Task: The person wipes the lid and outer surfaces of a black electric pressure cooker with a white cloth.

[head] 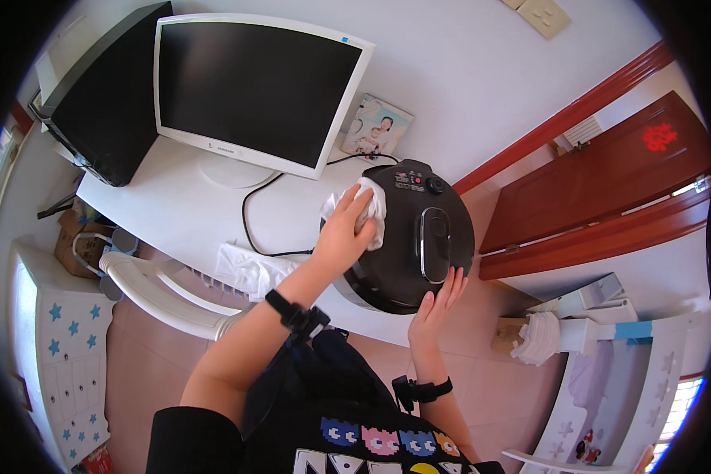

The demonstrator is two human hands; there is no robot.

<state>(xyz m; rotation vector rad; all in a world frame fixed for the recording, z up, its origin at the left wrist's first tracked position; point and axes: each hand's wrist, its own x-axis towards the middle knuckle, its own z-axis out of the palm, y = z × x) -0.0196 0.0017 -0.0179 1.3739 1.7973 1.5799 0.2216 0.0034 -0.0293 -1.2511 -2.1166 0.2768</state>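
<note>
A black electric pressure cooker (391, 260) with a lid handle, a round valve and a small control panel stands at the right end of a white desk. My left hand (346, 234) holds a crumpled white cloth (377, 207) against the left side of its lid. My right hand (441, 299) rests on the near right edge of the lid, below the handle, fingers extended and holding nothing. A second white cloth (252, 269) lies at the desk's front edge, left of my left forearm. A black power cord (244, 216) runs across the desk to the cooker.
Behind the cloths stand a white-framed monitor (255, 89) and a black computer tower (106, 95). A photo panel (379, 127) leans on the wall behind the cooker. A white chair (160, 296) is at the desk's front left, and a red-brown door (598, 178) is at the right.
</note>
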